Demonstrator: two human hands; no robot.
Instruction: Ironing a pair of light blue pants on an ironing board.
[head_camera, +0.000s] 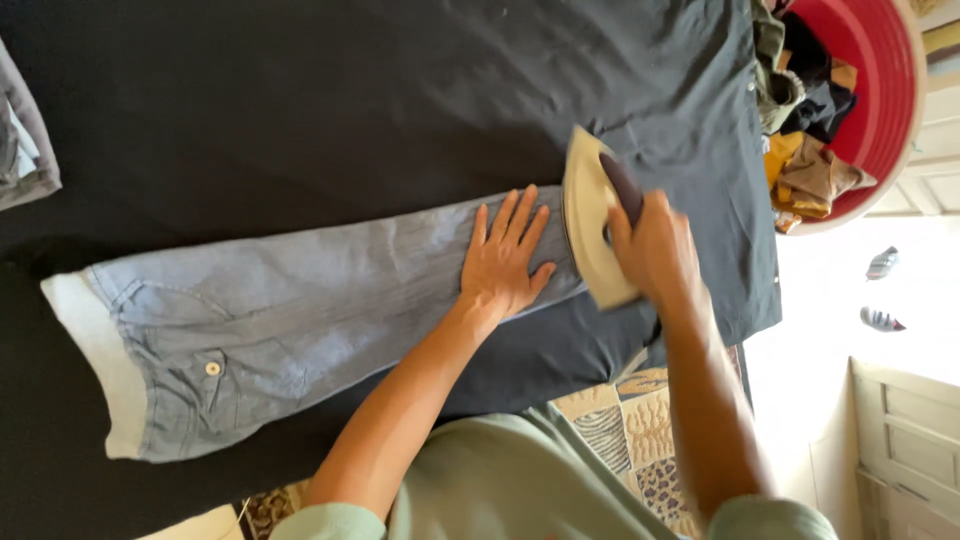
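The blue striped trousers (300, 300) lie flat on a table covered with a black cloth (250, 110), their long axis running left to right across the scene: waistband and a buttoned pocket (205, 375) at the far left, the leg end at the right, under the iron (592, 232). The left hand (503, 262) presses flat on the leg, fingers (520, 215) spread wide and pointing away from the person, holding nothing. It sits just left of the iron, almost touching its edge. The right hand (650, 250) is closed around the iron's dark handle, with the cream-coloured iron lying crosswise to the trouser leg, its pointed end aimed to the far side. So the unpressed length of cloth stretches leftward from the iron, and the flat left hand lies directly between the iron and that length; the left hand is the nearer one to the rest of the garment.

Beyond the table's right end stands a red basket (890, 110) heaped with crumpled clothes (800, 150). A folded grey garment (25, 140) lies at the far left edge. A patterned rug (620, 430) shows beneath the table's near edge, beside the person's green sleeve.
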